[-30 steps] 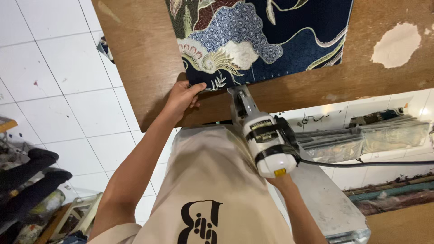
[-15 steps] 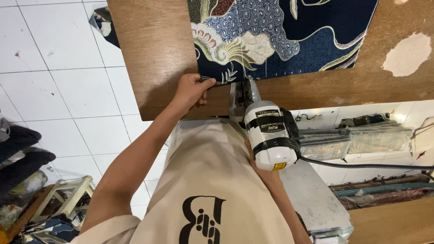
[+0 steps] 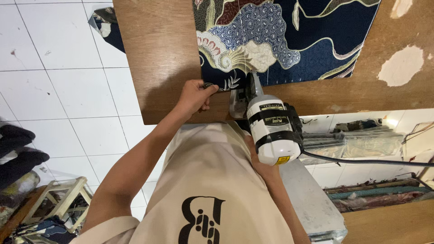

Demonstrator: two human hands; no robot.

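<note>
Head view: left hand [image 3: 195, 96] has shifted from pressing flat to a closed grip pinching the batik fabric [image 3: 280, 40] edge on the wooden table [image 3: 162, 58]. Right hand [image 3: 262, 167], mostly hidden, grip unclear, behind the electric cutter [image 3: 273, 129] now at the fabric's edge.

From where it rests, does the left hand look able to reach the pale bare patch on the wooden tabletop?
Probably not without shifting: the left hand pinches the patterned dark-blue fabric near edge, and the white electric cutting machine stands between it and the pale bare patch far to the right.
</note>
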